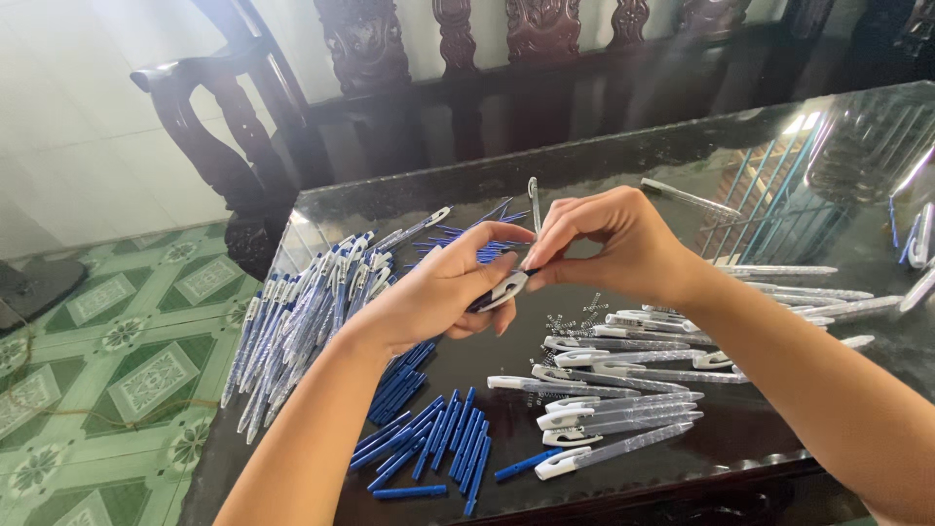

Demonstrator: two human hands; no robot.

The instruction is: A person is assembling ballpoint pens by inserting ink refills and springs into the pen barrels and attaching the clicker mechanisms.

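Note:
My left hand point(438, 292) grips a pen part point(504, 289), a white clip piece with a dark blue end, above the dark glossy table point(623, 166). My right hand point(609, 244) pinches the same part from the right with thumb and fingertips. Below my hands lie several blue pen refills point(438, 443) in a loose row. To the right lie several clear pen barrels with white clips point(609, 394). A few small metal springs point(570, 319) are scattered just under my right hand.
A big heap of assembled blue-and-white pens point(302, 312) covers the table's left side. More pen barrels point(808, 292) lie at the right. A clear plastic jar point(867, 146) stands at the back right. A carved dark wooden bench point(467, 58) stands behind the table; green patterned floor tiles point(107, 370) lie left.

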